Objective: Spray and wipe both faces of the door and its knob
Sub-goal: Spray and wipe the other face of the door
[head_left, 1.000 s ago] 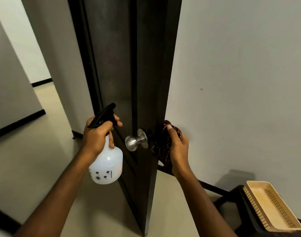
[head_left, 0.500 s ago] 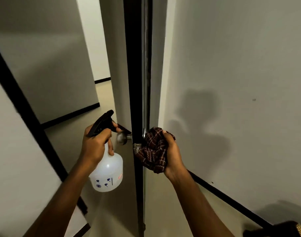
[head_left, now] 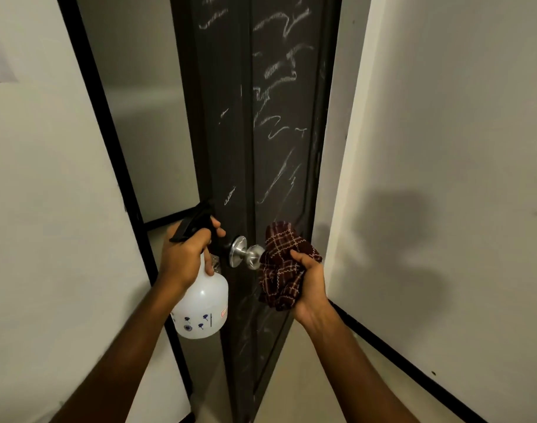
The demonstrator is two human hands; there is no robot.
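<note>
While my left hand (head_left: 184,258) clenches the neck of the white spray bottle (head_left: 203,303), forefinger stretched out beside its black spray head, my right hand (head_left: 312,285) grasps a bunched maroon checked cloth (head_left: 281,264), thumb pressed across it. Between the two sets of fingers I see the silver knob (head_left: 249,254), the cloth just at its end. Above the fingers rises the dark door (head_left: 279,123), its face streaked with white marks.

The left hand (head_left: 184,257) and right hand (head_left: 311,285) are bare, as are both forearms.
</note>
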